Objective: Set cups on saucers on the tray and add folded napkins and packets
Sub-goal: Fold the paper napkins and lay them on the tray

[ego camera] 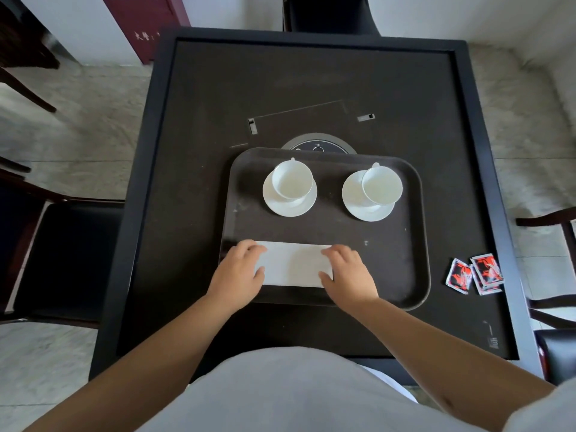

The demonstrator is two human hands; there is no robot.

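Your left hand (238, 272) and right hand (346, 272) press flat on the folded napkin (294, 265), fingers relaxed, covering its two ends on the tray (389, 269).

Person, seen from above. Garment: plain light grey top, smooth fabric, no print or lettering visible, filling the lower middle of the view. Sleeves: short; a light grey sleeve edge shows at the lower right corner. Forearms: bare from sleeve to wrist. Left hand (238, 272) and right hand (349, 274): bare, ungloved; edges slightly blurred.
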